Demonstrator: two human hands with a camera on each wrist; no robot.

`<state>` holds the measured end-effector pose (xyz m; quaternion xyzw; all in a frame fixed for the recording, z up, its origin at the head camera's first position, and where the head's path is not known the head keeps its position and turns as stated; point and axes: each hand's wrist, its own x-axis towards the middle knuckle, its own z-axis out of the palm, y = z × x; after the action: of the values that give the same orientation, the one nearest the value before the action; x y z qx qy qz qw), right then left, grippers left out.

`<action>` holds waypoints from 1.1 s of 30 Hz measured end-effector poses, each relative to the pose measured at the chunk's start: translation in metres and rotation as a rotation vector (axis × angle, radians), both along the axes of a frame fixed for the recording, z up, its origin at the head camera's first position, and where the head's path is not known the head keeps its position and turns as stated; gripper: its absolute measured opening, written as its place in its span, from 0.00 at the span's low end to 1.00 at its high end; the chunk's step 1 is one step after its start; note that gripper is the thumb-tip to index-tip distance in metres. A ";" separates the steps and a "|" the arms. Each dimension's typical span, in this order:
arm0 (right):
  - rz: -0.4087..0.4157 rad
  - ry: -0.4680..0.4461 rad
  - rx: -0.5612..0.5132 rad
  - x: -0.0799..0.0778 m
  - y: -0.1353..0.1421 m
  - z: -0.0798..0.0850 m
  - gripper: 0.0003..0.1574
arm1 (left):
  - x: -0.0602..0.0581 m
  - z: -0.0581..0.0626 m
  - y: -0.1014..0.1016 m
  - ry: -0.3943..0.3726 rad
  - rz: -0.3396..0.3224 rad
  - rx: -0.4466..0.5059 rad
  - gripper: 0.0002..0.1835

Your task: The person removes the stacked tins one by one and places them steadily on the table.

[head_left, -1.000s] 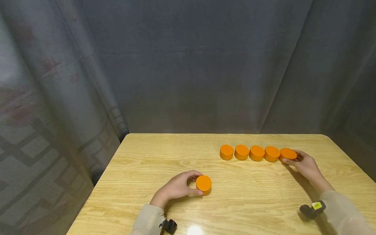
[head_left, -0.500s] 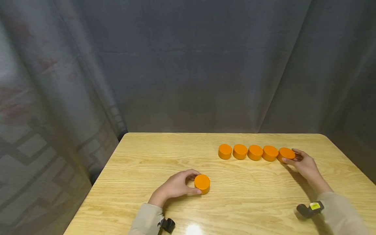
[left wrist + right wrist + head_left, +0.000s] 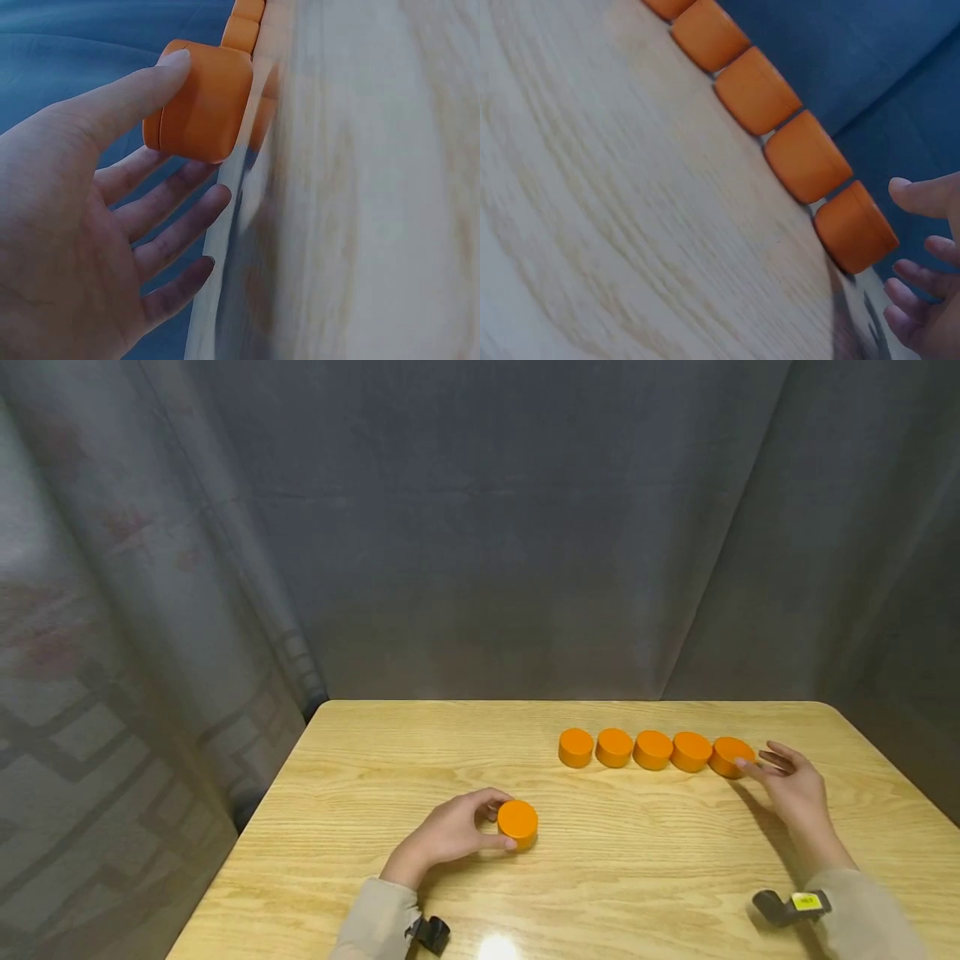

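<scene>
My left hand (image 3: 450, 832) pinches a small round orange container (image 3: 517, 827) between thumb and fingers, close over the wooden table. In the left wrist view a lid seam shows on this container (image 3: 202, 105), with the thumb at its lid edge and the lower fingers spread loose. Farther back, several matching orange containers stand upright in a row. By its right end, my right hand (image 3: 798, 792) has its fingers relaxed and holds nothing. The right wrist view shows a gap between that hand (image 3: 930, 277) and the end container (image 3: 855, 229).
The row's leftmost container (image 3: 576, 750) stands near the table's back edge, beyond my left hand. Dark grey curtains (image 3: 480, 543) hang behind and beside the wooden table (image 3: 630, 877). A black camera mount sits on each wrist.
My right hand has let go of the end container and drawn back to the right. My left hand keeps its pinch, and its container has risen slightly.
</scene>
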<state>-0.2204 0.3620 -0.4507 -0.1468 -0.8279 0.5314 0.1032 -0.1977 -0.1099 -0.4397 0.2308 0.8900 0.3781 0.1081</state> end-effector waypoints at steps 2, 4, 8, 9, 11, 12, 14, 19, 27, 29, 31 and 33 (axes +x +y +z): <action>-0.017 0.011 -0.040 0.002 0.001 0.001 0.54 | 0.000 0.000 0.000 0.006 0.005 -0.002 0.30; -0.024 0.018 -0.063 0.004 0.002 0.002 0.54 | -0.001 0.000 0.001 0.008 0.010 0.000 0.30; -0.031 0.043 -0.059 0.009 0.002 0.003 0.54 | -0.002 0.001 0.003 0.011 0.016 -0.001 0.30; -0.029 0.053 -0.060 0.010 0.002 0.003 0.53 | -0.002 0.001 0.003 0.011 0.018 -0.003 0.30; -0.028 0.073 -0.071 0.012 0.000 0.004 0.51 | -0.002 0.001 0.004 0.007 0.022 -0.006 0.30; -0.028 0.084 -0.079 0.012 0.000 0.005 0.50 | -0.003 0.001 0.005 0.005 0.025 -0.005 0.30; -0.029 0.096 -0.093 0.014 -0.002 0.005 0.48 | -0.003 0.001 0.006 0.006 0.030 -0.007 0.30; -0.034 0.137 -0.177 0.016 -0.005 0.008 0.37 | -0.004 0.002 0.009 0.020 0.049 -0.003 0.30; 0.015 0.216 -0.180 0.017 -0.010 0.012 0.34 | -0.004 0.004 0.010 0.084 0.088 0.011 0.30; 0.022 0.234 -0.174 0.017 -0.011 0.014 0.33 | -0.005 0.004 0.012 0.115 0.096 0.004 0.30; 0.023 0.243 -0.166 0.017 -0.013 0.016 0.33 | -0.006 0.004 0.014 0.147 0.104 -0.011 0.31; 0.021 0.248 -0.150 0.017 -0.014 0.018 0.34 | -0.007 0.003 0.017 0.181 0.113 -0.027 0.31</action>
<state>-0.2030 0.3476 -0.4329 -0.0784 -0.7683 0.6068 0.1881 -0.2052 -0.0924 -0.4362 0.2117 0.9128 0.3491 0.0089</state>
